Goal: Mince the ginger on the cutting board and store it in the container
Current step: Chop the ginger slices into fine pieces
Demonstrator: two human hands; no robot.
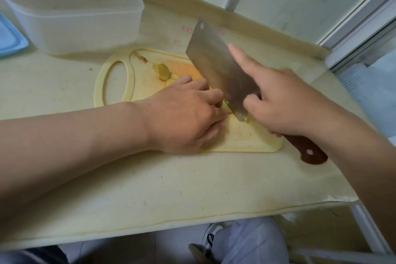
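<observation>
Right hand (285, 100) grips cleaver (216, 64) handle, index finger straight along blade. Left hand (186, 113) curled against blade, apparently pinning ginger (164, 70); loose slices beyond fingers. Blade axis near-right to far-left. Cutting board (246, 137) mid-counter; container (75, 17) far-left, apart.

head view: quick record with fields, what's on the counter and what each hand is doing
board: pale yellow, flat on counter
ginger: slices at board's far end, a piece at the blade
cleaver: edge down on board
right hand: grips cleaver handle, index finger along blade
left hand: fingers curled, holds ginger by blade
container: open, beyond board, to the left
lid: blue, left of container
</observation>
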